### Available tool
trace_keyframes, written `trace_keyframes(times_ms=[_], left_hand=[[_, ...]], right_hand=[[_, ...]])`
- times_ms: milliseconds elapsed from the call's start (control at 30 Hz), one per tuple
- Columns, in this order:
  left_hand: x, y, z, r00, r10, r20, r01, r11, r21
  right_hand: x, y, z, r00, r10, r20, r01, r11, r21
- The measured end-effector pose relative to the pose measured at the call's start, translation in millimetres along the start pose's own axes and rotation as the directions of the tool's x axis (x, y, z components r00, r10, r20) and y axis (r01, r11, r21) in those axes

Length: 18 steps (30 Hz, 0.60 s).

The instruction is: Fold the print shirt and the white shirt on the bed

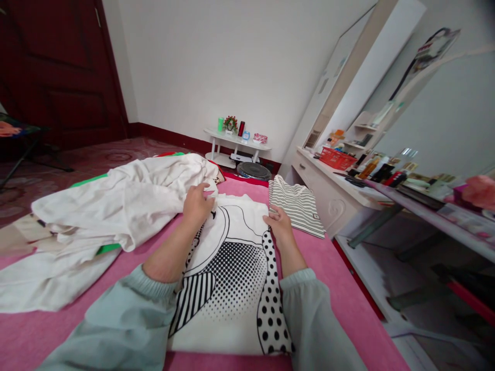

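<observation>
A white shirt with black dots, stripes and curved lines (pixel 232 268) lies spread in front of me on a pink bed cover (pixel 340 288). At its upper left edge, my left hand (pixel 198 206) is closed on the cloth, thumb and fingertips partly hidden. My right hand (pixel 280 225) pinches the opposite edge near the upper right corner. Just beyond that hand is a folded black-and-white striped shirt (pixel 296 203). Left of my left hand lies a loose heap of white clothing (pixel 135 196).
A low white stand (pixel 235 139) with small items is by the far wall. Beneath it sits a dark round object (pixel 253 171). Along the right runs a white dresser (pixel 328 185) with a red basket (pixel 337 158) and bottles. A dark red door (pixel 62 67) is at left.
</observation>
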<state>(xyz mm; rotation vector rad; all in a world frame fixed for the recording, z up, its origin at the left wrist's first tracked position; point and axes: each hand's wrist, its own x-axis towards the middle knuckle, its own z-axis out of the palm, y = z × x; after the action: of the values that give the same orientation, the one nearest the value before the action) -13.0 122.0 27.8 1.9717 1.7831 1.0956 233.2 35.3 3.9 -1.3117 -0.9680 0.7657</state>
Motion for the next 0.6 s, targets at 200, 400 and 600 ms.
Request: trace_keyframes(times_ms=[200,400,600], left_hand=[[2,-4,-9.4,0.955,-0.170,0.244,0.118,0.970,0.212],[2,-2,-5.9,0.989,0.091,0.120,-0.104,0.990,0.101],[4,-4,6.7,0.982,0.180,-0.065,-0.181,0.983,-0.010]], right_hand=[[0,1,4,0.998,0.038,0.053,-0.036,0.999,-0.030],[-4,-11,9,0.997,-0.065,0.043,0.069,0.994,-0.089],[4,2,15,0.962,-0.274,0.003,0.260,0.911,-0.321]])
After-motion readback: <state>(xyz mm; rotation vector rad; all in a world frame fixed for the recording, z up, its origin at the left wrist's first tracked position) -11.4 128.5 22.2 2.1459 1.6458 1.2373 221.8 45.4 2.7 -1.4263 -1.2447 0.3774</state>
